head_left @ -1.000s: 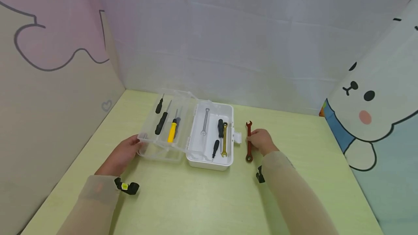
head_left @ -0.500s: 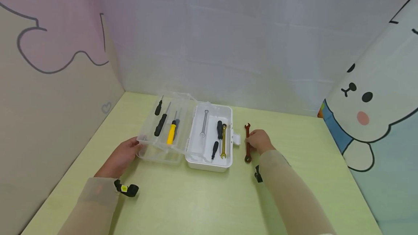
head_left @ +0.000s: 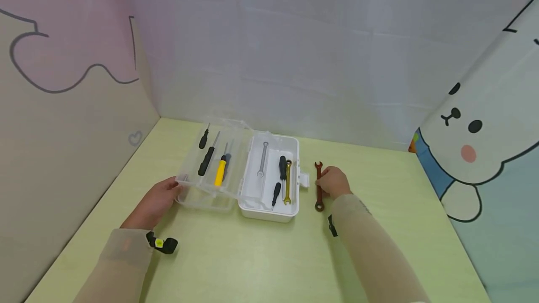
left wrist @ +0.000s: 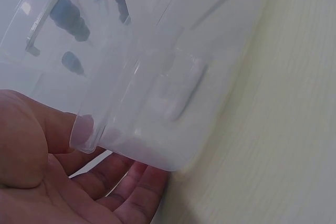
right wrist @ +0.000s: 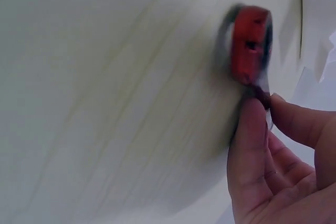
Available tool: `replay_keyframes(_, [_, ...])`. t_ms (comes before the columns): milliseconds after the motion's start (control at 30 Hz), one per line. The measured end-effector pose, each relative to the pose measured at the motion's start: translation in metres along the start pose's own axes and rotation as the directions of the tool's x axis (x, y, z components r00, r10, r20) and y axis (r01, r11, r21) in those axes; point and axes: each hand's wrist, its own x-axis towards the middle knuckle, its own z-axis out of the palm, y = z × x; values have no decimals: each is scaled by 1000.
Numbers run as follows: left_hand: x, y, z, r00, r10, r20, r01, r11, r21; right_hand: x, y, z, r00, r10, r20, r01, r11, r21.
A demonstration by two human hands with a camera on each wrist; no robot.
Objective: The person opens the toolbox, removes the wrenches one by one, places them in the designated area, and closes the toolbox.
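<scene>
My left hand [head_left: 156,200] grips the near left corner of the clear plastic lid [head_left: 206,201] of a white toolbox [head_left: 268,215]. In the left wrist view the thumb lies on the lid's rim [left wrist: 88,142], with the other fingers beneath. To the right of the box, my right hand [head_left: 335,183] pinches a red combination wrench [head_left: 319,196] around its middle. Its red ring end [right wrist: 251,45] points away from the fingers in the right wrist view, close over the tabletop. Thumb and forefinger hide part of its shank.
Through the lid show a yellow screwdriver [head_left: 220,173] and several dark ones. The box holds a silver wrench [head_left: 263,158], a gold wrench [head_left: 288,183] and two black screwdrivers. Its latch [head_left: 304,180] sticks out toward the red wrench. Cloth-covered walls [head_left: 269,60] border the table.
Both hands keep their holds. The far end of the red wrench sits slightly nearer to me; the toolbox and lid stay in place.
</scene>
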Motion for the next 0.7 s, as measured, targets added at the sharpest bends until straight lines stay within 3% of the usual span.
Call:
replay_keyframes(500, [-1,0,-1,1000,-3,7,3,1000,-10,-4,-5,1,999,29,13,-30,999,21])
replay_keyframes(700, [-1,2,0,1000,-8,7,8,1000,-3,1,-5,-4,1000,15,15,-14,999,-40])
